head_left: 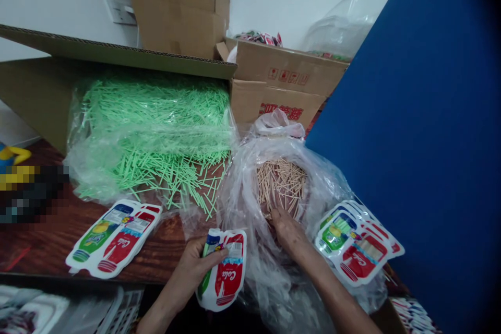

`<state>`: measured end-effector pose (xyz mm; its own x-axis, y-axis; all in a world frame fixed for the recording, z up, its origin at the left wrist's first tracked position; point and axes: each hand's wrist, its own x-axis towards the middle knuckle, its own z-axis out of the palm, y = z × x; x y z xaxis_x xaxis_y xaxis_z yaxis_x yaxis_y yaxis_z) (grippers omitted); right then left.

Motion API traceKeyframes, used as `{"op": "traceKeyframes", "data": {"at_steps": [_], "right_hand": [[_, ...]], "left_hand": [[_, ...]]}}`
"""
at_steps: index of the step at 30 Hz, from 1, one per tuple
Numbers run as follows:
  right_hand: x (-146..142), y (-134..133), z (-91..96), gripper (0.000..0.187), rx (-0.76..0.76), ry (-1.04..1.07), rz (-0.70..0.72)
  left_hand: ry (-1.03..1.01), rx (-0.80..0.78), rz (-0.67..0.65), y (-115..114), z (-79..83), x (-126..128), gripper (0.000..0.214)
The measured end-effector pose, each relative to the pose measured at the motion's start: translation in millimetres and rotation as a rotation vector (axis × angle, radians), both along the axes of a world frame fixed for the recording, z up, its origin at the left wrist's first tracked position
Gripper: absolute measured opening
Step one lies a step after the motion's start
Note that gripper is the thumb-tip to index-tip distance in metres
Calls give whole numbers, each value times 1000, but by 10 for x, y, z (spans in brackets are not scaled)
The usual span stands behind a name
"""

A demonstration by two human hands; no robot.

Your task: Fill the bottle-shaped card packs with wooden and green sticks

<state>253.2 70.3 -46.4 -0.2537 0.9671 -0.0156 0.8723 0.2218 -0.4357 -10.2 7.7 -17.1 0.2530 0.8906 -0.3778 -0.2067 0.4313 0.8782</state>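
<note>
Cola packet (pixel 227 282), flat, glossy and outlined as two joined bottles, is gripped by the left hand (pixel 193 266), thumb across its face, at the front edge of the bench (pixel 164 255). Slender tan sticks (pixel 282 182), piled loose in a crinkled clear bag (pixel 242 182), are met at the near edge by the right hand (pixel 288 232); whether its grip is closed cannot be told. Green sticks (pixel 156 107) are heaped farther left.
</note>
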Motion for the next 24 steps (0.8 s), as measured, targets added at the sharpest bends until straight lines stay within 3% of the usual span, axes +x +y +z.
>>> {"op": "traceKeyframes", "data": {"at_steps": [4,8,13,15,20,24], "right_hand": [[79,46,-73,15,-26,363,-147],[187,75,-116,23,-15,721,-273],[137,10,-138,26,-72,1094,-280],[75,-36,-155,22,-52,1107,-257],[-17,-129,-173,21,-24,898,-210],[-7,-142,-105,26,-40,997,-287]], "left_hand": [[-3,0,13,-1,7,-4,19],[-4,-2,19,-11,0,-7,19],[2,-22,13,-5,-9,1,18],[5,-21,6,3,-5,3,18],[7,-7,8,2,10,0,18],[25,7,0,-13,10,-7,18]]}}
